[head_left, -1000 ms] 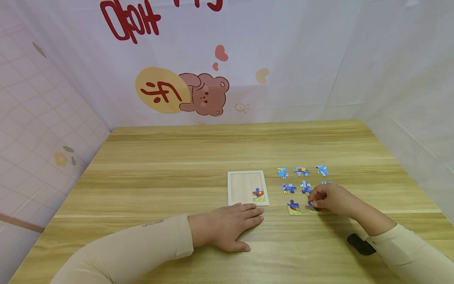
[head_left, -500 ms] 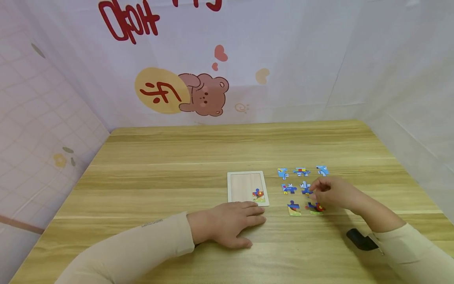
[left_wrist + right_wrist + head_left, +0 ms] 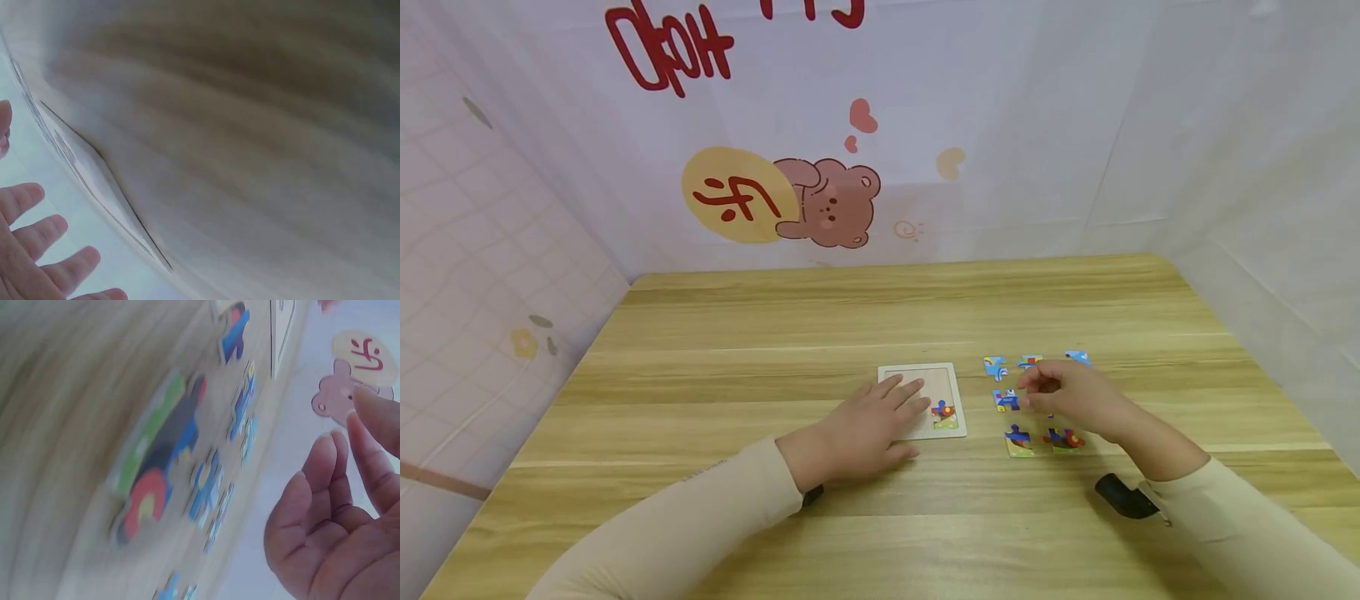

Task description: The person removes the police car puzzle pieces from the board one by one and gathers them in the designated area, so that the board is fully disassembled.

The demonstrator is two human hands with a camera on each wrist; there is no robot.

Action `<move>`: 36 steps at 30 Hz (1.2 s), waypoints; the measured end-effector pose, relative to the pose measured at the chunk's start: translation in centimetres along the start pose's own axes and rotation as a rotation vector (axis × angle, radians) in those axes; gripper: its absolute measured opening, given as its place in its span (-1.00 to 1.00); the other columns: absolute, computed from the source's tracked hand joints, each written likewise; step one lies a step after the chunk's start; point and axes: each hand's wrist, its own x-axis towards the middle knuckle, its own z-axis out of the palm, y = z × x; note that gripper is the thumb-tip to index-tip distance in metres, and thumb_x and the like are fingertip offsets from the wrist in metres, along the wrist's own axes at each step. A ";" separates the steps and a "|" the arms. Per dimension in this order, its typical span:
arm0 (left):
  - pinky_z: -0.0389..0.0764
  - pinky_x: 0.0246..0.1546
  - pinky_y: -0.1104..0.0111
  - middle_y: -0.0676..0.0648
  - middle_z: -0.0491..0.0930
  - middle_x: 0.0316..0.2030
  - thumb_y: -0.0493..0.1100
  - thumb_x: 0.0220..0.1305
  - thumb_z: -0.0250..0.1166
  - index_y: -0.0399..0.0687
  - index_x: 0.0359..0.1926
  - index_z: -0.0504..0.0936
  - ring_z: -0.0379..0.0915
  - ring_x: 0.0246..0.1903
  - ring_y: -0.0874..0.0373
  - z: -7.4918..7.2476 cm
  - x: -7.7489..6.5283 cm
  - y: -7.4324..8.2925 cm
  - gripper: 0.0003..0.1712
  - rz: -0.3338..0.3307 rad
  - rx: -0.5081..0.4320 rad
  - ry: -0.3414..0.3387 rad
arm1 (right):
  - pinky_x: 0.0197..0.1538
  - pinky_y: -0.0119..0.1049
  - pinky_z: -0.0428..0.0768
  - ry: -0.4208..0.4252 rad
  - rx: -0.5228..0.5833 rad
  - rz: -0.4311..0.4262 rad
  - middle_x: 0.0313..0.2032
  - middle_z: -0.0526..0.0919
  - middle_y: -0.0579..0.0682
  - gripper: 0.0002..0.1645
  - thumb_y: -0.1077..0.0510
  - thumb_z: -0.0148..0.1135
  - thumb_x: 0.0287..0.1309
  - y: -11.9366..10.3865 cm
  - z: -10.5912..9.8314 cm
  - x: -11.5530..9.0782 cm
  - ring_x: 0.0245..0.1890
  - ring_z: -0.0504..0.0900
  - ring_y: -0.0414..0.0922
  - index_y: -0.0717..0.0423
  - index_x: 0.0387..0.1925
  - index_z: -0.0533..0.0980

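My left hand (image 3: 865, 429) lies with fingers spread over the left and lower part of a square wooden puzzle tray (image 3: 959, 408). One puzzle piece (image 3: 945, 417), red, blue and green, sits in the tray's lower right corner. My right hand (image 3: 1082, 404) hovers above loose puzzle pieces, fingers loosely curved and nothing showing between them in the right wrist view. It hides some pieces of the middle row. Closest below it is a piece with a red wheel and green strip (image 3: 150, 456). Left of that one is a blue and yellow piece (image 3: 1018, 442). The left wrist view shows spread fingers (image 3: 69, 269).
Loose blue pieces lie in rows right of the tray, among them a top left piece (image 3: 996, 367), a top right piece (image 3: 1078, 357) and a middle left piece (image 3: 1004, 400). A black wrist device (image 3: 1126, 497) hangs under the right sleeve. A printed curtain (image 3: 1015, 200) stands behind the table.
My left hand has moved up and left from the tray's lower edge onto the tray. My right hand has shifted up and left, uncovering the red-wheeled piece.
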 end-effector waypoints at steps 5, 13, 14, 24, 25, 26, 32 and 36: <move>0.13 0.32 -0.11 -0.10 0.03 0.48 0.21 0.39 0.07 -0.02 0.46 0.17 -0.09 0.45 -0.19 0.3 0.2 -1.2 -0.24 -0.080 -0.048 -0.011 | -0.29 -0.33 0.52 0.023 0.003 -0.045 -0.36 0.59 -0.04 -0.82 0.20 0.33 0.15 -1.2 1.3 0.7 -0.30 0.55 -0.13 0.21 -0.22 0.60; 0.08 0.33 -0.12 -0.14 -0.02 0.49 0.26 0.38 0.04 -0.05 0.48 0.14 -0.14 0.45 -0.23 0.4 0.2 -2.2 -0.19 -0.152 -0.068 -0.053 | -0.21 -0.26 0.49 -0.007 -0.031 -0.081 -0.35 0.58 -0.06 -0.85 0.26 0.30 0.16 -2.6 3.0 2.0 -0.28 0.53 -0.14 0.23 -0.21 0.57; 0.08 0.34 -0.13 -0.14 -0.04 0.50 0.27 0.38 0.04 -0.05 0.48 0.13 -0.15 0.45 -0.23 0.4 0.2 -2.2 -0.18 -0.158 -0.070 -0.064 | -0.20 -0.25 0.50 -0.010 -0.032 -0.095 -0.35 0.58 -0.05 -0.85 0.28 0.30 0.15 -2.7 3.2 2.2 -0.28 0.53 -0.13 0.24 -0.22 0.57; 0.09 0.33 -0.13 -0.14 -0.05 0.50 0.31 0.36 0.02 -0.02 0.49 0.13 -0.15 0.45 -0.23 0.7 0.4 -2.5 -0.16 -0.190 -0.074 -0.098 | -0.25 -0.29 0.50 -0.070 -0.086 -0.095 -0.34 0.59 -0.03 -0.81 0.29 0.37 0.06 -3.4 5.6 4.2 -0.31 0.51 -0.14 0.20 -0.23 0.60; 0.08 0.33 -0.13 -0.14 -0.05 0.50 0.32 0.36 0.01 -0.02 0.49 0.13 -0.15 0.45 -0.23 0.7 0.5 -2.5 -0.16 -0.190 -0.074 -0.102 | -0.25 -0.29 0.50 -0.079 -0.091 -0.097 -0.34 0.60 -0.02 -0.80 0.29 0.37 0.06 -3.5 5.8 4.4 -0.31 0.50 -0.14 0.21 -0.23 0.60; 0.09 0.34 -0.12 -0.14 -0.05 0.50 0.32 0.36 0.01 -0.02 0.48 0.13 -0.14 0.45 -0.23 0.8 0.5 -2.5 -0.16 -0.188 -0.072 -0.106 | -0.24 -0.29 0.50 -0.090 -0.097 -0.096 -0.33 0.60 -0.02 -0.80 0.29 0.37 0.05 -3.5 5.9 4.5 -0.31 0.50 -0.14 0.20 -0.22 0.60; 0.10 0.35 -0.06 -0.14 -0.03 0.50 0.31 0.37 -0.01 -0.01 0.49 0.13 -0.12 0.45 -0.22 1.2 0.6 -2.6 -0.17 -0.183 -0.065 -0.112 | -0.20 -0.26 0.50 -0.132 -0.129 -0.101 -0.31 0.61 -0.02 -0.77 0.30 0.37 0.04 -4.0 6.3 5.0 -0.32 0.49 -0.14 0.21 -0.20 0.60; 0.11 0.36 0.00 -0.16 -0.01 0.49 0.31 0.38 -0.01 -0.04 0.48 0.14 -0.10 0.44 -0.24 1.3 0.6 -2.7 -0.17 -0.172 -0.066 -0.098 | -0.23 -0.27 0.49 -0.147 -0.139 -0.091 -0.31 0.60 -0.02 -0.75 0.31 0.38 0.03 -4.0 6.5 5.4 -0.36 0.47 -0.15 0.22 -0.20 0.59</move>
